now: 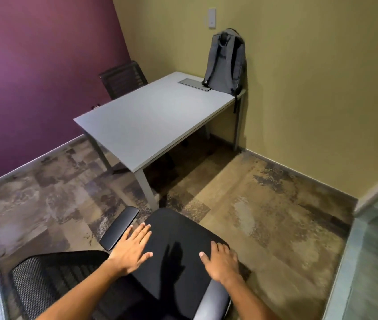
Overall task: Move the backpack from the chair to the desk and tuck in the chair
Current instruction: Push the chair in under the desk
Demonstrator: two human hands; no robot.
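Here, a grey backpack (226, 62) stands upright on the far right corner of a grey desk (151, 121), leaning against the yellow wall. Near the camera, the left hand (132, 247) and right hand (221, 262) hover apart, fingers spread, grasping nothing, over the black office chair (178, 257) seat, well short of the desk.

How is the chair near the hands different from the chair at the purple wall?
The near chair stands pulled out on the carpet, away from the desk; the far chair sits against the desk's far side. The near chair shows its seat and an armrest; of the far chair only the backrest shows. Both hands rest on the near chair; nothing touches the far one. Both are dark.
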